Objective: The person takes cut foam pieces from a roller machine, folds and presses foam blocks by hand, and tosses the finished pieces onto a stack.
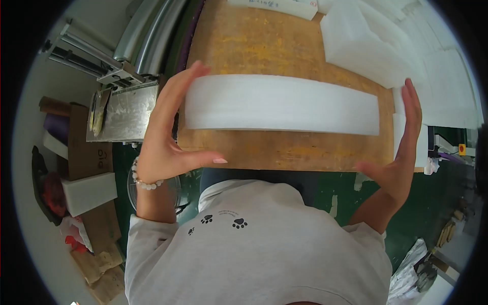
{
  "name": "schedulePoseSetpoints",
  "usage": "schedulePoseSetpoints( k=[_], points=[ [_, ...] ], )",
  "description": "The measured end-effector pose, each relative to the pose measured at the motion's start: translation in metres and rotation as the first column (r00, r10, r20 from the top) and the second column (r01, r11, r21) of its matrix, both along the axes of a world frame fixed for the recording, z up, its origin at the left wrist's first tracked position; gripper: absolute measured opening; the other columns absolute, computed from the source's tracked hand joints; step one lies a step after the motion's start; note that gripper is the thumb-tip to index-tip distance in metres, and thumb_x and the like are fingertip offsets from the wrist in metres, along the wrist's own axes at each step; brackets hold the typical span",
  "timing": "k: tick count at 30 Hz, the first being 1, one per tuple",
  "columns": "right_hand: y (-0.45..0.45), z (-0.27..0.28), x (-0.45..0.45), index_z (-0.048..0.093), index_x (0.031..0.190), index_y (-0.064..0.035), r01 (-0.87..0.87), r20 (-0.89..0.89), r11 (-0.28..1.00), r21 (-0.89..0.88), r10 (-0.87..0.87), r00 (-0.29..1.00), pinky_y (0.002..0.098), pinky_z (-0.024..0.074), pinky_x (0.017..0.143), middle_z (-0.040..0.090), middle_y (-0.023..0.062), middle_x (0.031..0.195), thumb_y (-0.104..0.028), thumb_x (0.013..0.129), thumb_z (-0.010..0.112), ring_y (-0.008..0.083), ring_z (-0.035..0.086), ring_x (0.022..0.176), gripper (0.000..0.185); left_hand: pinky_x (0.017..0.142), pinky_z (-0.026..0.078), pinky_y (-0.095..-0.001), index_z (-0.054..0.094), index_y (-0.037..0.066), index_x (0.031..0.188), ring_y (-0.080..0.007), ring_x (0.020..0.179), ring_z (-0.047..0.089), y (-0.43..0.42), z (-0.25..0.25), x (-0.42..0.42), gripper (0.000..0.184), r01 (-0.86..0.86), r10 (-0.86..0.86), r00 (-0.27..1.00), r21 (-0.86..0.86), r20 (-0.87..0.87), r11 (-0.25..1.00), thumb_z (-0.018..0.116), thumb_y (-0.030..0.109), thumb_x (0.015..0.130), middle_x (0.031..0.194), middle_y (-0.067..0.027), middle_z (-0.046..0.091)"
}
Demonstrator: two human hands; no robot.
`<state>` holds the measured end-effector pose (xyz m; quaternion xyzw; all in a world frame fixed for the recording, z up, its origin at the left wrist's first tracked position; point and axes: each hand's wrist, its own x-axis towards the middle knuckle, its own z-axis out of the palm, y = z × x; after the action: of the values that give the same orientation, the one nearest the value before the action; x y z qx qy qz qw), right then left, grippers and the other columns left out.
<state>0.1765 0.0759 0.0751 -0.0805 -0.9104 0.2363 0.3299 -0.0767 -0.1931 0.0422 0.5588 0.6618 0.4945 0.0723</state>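
Note:
A long white foam block point(282, 104) lies crosswise on the wooden tabletop point(254, 40) in front of me. At its left end is my left hand point(165, 132), thumb and fingers spread wide, with a beaded bracelet at the wrist. The fingers come close to the block's left edge; I cannot tell whether they touch it. My right hand point(399, 147) is held upright past the right end of the block, thumb apart from the fingers and a gap between palm and foam. Neither hand grips anything.
White foam pieces point(361, 46) are heaped at the back right, and a marked white block point(279, 6) sits at the far edge. Metal rollers point(147, 35) and a metal plate point(124, 112) stand left of the table. Cardboard boxes point(91, 142) line the left wall.

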Motion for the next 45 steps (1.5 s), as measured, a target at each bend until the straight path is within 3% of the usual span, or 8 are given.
schedulePoseSetpoints(
  k=[5, 10, 21, 25, 28, 30, 32, 45],
  points=[
    [-0.052, 0.024, -0.069, 0.053, 0.136, -0.0085, -0.120, 0.385, 0.929, 0.349, -0.026, 0.923, 0.0645, 0.0133, 0.117, 0.039, 0.0107, 0.154, -0.040, 0.055, 0.088, 0.0338, 0.026, 0.147, 0.094, 0.095, 0.047, -0.0391, 0.053, 0.004, 0.137, -0.0282, 0.108, 0.060, 0.025, 0.038, 0.020, 0.092, -0.139, -0.026, 0.879, -0.308, -0.475, 0.941, 0.090, 0.027, 0.057, 0.128, -0.0135, 0.060],
    [-0.043, 0.007, -0.101, 0.066, 0.117, -0.0107, -0.373, 0.497, 0.891, 0.260, 0.208, 0.842, 0.0667, 0.0119, 0.117, 0.042, 0.0057, 0.152, -0.032, 0.055, 0.087, 0.0302, 0.024, 0.148, 0.069, 0.082, 0.053, -0.0361, 0.060, 0.005, 0.129, -0.0268, 0.094, 0.064, 0.036, 0.034, 0.040, 0.082, -0.195, 0.025, 0.907, -0.365, -0.420, 0.911, 0.089, 0.024, 0.055, 0.116, -0.0099, 0.066],
    [0.047, -0.002, -0.047, 0.069, 0.113, -0.0114, -0.167, 0.437, 0.922, 0.350, -0.003, 0.900, 0.0537, 0.0242, 0.118, 0.052, 0.0058, 0.141, -0.025, 0.053, 0.088, 0.0296, 0.037, 0.141, 0.064, 0.082, 0.052, -0.0333, 0.064, 0.002, 0.123, -0.0263, 0.092, 0.066, 0.001, 0.027, 0.011, 0.073, -0.150, 0.083, 0.980, -0.393, -0.183, 0.907, 0.089, 0.013, 0.055, 0.112, -0.0108, 0.069],
    [0.061, -0.011, -0.034, 0.062, 0.129, -0.0107, -0.039, 0.442, 0.982, -0.185, 0.119, 0.889, 0.0443, 0.0376, 0.109, 0.059, 0.0102, 0.133, -0.024, 0.053, 0.090, 0.0287, 0.053, 0.125, 0.082, 0.088, 0.051, -0.0357, 0.059, 0.000, 0.130, -0.0271, 0.100, 0.064, -0.009, 0.012, 0.003, 0.085, -0.061, 0.051, 0.998, -0.255, -0.047, 0.965, 0.090, 0.010, 0.052, 0.119, -0.0144, 0.066],
    [0.043, -0.058, -0.031, 0.047, 0.145, -0.0079, -0.189, 0.032, 0.856, -0.482, 0.233, 0.972, 0.0365, 0.0444, 0.096, 0.062, 0.0169, 0.126, -0.032, 0.075, 0.079, 0.0262, 0.059, 0.109, 0.081, 0.094, 0.048, -0.0394, 0.049, -0.002, 0.140, -0.0285, 0.108, 0.061, -0.001, -0.020, 0.029, 0.084, -0.152, 0.157, 0.971, -0.040, 0.180, 0.988, 0.085, 0.019, 0.067, 0.122, -0.0181, 0.063],
    [0.025, -0.081, -0.041, 0.037, 0.149, -0.0058, -0.288, -0.400, 0.563, -0.774, -0.082, 0.913, 0.0360, 0.0458, 0.093, 0.064, 0.0207, 0.117, -0.042, 0.096, 0.051, 0.0272, 0.060, 0.104, 0.066, 0.093, 0.048, -0.0387, 0.042, -0.003, 0.143, -0.0284, 0.112, 0.059, 0.012, -0.037, 0.051, 0.070, -0.417, 0.297, 0.848, 0.206, 0.438, 0.885, 0.067, 0.032, 0.088, 0.124, -0.0200, 0.061],
    [0.018, -0.092, -0.047, 0.041, 0.145, -0.0050, -0.132, -0.372, 0.570, -0.811, -0.328, 0.868, 0.0343, 0.0460, 0.091, 0.066, 0.0207, 0.110, -0.043, 0.101, 0.027, 0.0271, 0.062, 0.098, 0.060, 0.091, 0.048, -0.0350, 0.046, -0.004, 0.136, -0.0276, 0.104, 0.062, 0.021, -0.046, 0.057, 0.054, -0.556, 0.387, 0.768, 0.231, 0.510, 0.799, 0.044, 0.035, 0.098, 0.115, -0.0196, 0.064],
    [0.020, -0.193, -0.014, 0.043, 0.142, -0.0037, -0.450, -0.558, 0.431, -0.782, -0.163, 0.813, 0.0374, 0.0433, 0.098, 0.060, 0.0137, 0.127, -0.047, 0.096, 0.047, 0.0260, 0.057, 0.112, 0.063, 0.090, 0.046, -0.0309, 0.055, -0.001, 0.116, -0.0237, 0.091, 0.064, 0.024, -0.054, 0.038, 0.031, -0.642, 0.352, 0.679, 0.289, 0.644, 0.710, 0.037, 0.019, 0.100, 0.099, -0.0173, 0.069]
  ],
)
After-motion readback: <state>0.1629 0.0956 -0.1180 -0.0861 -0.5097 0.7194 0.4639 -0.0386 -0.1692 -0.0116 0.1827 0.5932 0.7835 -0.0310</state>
